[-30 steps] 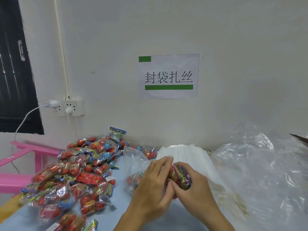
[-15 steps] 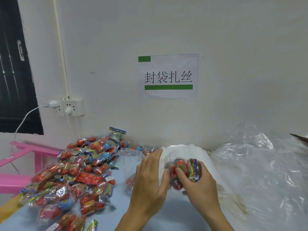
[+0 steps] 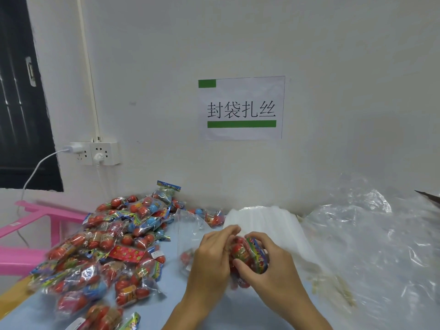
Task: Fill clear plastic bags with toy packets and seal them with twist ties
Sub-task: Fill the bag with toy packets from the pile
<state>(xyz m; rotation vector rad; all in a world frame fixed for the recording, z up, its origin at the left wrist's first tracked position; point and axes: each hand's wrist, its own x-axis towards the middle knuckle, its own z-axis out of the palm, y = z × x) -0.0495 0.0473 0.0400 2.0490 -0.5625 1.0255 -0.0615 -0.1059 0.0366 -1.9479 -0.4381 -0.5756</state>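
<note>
On blue table [image 3: 166,313], two hands [image 3: 240,263] together, clamped on one toy packet [image 3: 250,256].

One head-worn camera looks forward and slightly down, close over the table [image 3: 166,313] at the bottom of the frame, facing the wall [image 3: 333,67] that fills the upper frame.

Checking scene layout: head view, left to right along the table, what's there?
pink stool → pile of toy packets → left hand → right hand holding a toy packet → crumpled clear plastic
</note>
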